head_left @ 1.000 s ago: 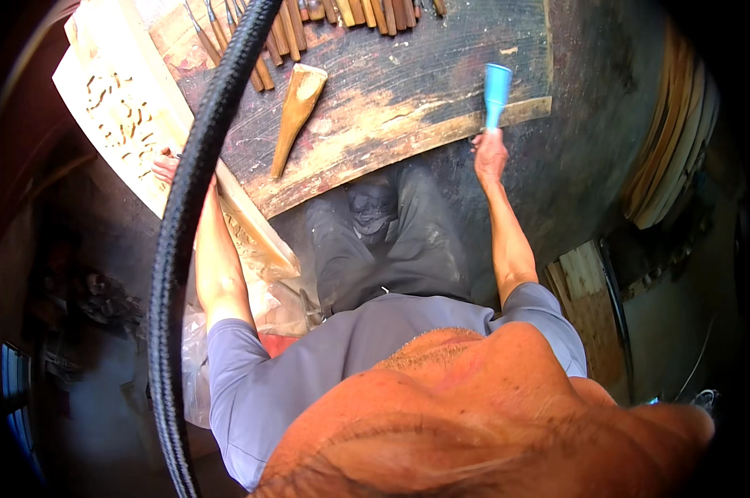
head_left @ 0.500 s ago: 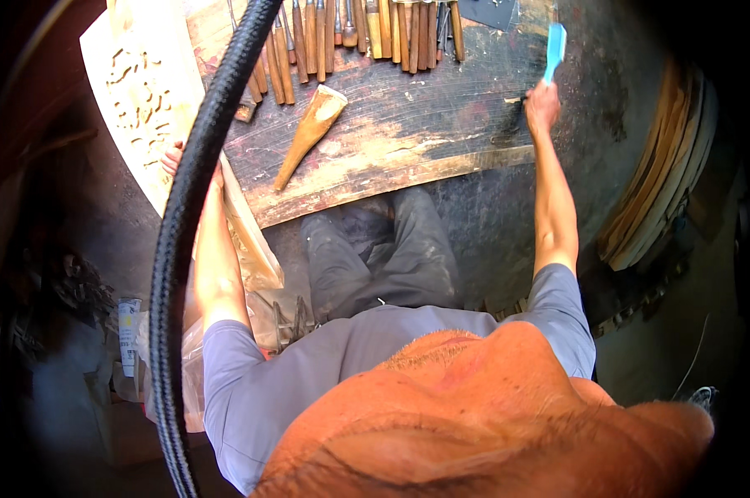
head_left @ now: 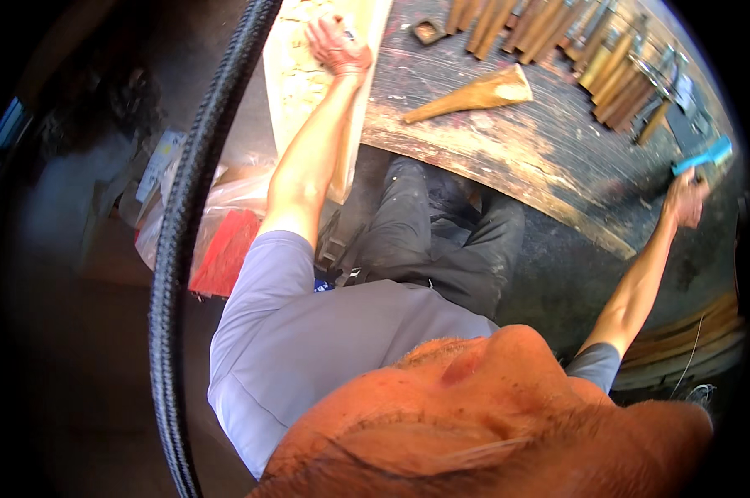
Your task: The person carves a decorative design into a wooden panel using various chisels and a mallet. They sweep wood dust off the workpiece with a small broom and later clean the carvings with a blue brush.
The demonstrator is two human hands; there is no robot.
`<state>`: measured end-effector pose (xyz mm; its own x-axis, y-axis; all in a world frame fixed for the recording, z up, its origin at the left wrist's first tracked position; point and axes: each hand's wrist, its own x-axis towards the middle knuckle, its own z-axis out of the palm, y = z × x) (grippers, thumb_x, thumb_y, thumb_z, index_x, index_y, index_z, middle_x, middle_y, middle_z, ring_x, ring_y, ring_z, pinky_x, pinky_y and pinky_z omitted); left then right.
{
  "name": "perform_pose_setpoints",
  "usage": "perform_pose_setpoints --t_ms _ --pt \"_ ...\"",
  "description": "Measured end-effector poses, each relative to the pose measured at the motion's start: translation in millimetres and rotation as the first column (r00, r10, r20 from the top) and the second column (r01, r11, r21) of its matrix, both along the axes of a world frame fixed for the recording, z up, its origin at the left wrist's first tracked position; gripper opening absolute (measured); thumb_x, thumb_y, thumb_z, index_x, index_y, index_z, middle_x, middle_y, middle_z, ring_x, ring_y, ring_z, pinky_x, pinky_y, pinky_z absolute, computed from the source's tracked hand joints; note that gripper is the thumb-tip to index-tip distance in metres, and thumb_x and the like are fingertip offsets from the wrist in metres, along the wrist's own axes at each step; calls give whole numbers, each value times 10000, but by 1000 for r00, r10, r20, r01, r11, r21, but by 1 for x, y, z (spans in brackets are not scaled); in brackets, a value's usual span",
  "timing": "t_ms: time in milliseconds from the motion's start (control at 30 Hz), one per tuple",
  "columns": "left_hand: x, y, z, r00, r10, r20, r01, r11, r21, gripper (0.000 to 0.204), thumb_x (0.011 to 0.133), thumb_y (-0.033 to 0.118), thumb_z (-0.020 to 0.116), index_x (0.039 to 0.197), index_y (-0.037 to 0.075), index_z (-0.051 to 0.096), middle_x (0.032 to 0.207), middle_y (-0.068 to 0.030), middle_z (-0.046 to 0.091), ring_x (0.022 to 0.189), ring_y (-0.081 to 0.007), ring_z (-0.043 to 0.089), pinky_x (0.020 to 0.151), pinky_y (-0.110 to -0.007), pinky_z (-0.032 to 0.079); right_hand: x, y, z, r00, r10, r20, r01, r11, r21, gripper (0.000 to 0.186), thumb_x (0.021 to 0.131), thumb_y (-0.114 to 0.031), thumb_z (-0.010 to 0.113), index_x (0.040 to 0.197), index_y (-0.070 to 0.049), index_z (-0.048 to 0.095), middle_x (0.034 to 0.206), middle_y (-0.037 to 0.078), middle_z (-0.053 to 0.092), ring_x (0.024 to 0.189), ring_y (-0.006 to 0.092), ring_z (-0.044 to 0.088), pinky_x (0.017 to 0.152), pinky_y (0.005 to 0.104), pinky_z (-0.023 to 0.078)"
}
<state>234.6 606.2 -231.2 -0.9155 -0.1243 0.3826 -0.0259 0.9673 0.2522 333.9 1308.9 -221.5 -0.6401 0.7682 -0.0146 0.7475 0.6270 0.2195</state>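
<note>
My left hand (head_left: 339,51) rests on a pale carved wood panel (head_left: 300,91) at the upper left, its fingers apart. A small greyish patch shows beside that hand, too small to make out. Out at the far right, my right hand (head_left: 686,199) is closed round the handle of a light-blue brush (head_left: 708,154), held over the right end of the dark, worn workbench (head_left: 441,79). On the bench between my hands lies a tapered wooden mallet (head_left: 474,93), its thick end pointing right.
Many wooden-handled chisels (head_left: 549,29) lie in a row along the bench's far side. A square metal-like piece (head_left: 429,31) sits near their left end. Red material (head_left: 228,249) in clear plastic stands left of my legs. Stacked curved boards (head_left: 682,340) are at lower right. A black braided cable (head_left: 184,216) crosses the view.
The view has swung left, so the bench and panel appear farther right. My left hand, partly behind the cable before, now shows fully on the panel. The brush stays in my right hand.
</note>
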Motion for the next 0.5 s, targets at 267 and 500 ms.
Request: perform_pose_setpoints --t_ms 267,500 --pt "7 0 6 1000 -9 -16 9 1000 -5 227 921 253 590 1004 54 517 994 -163 506 977 -378 499 870 -504 399 38 -306 6 650 466 -601 -728 609 -315 301 929 -138 744 1229 -155 723 1203 81 757 1089 229 740 921 351 602" --pt "8 -7 10 1000 18 18 -19 999 27 295 873 290 667 1025 79 527 1024 -162 511 1031 -373 501 889 -503 406 52 -435 38 676 278 -682 -670 618 -411 326 907 -90 732 1227 -83 674 1283 139 695 1247 325 641 1044 407 508"
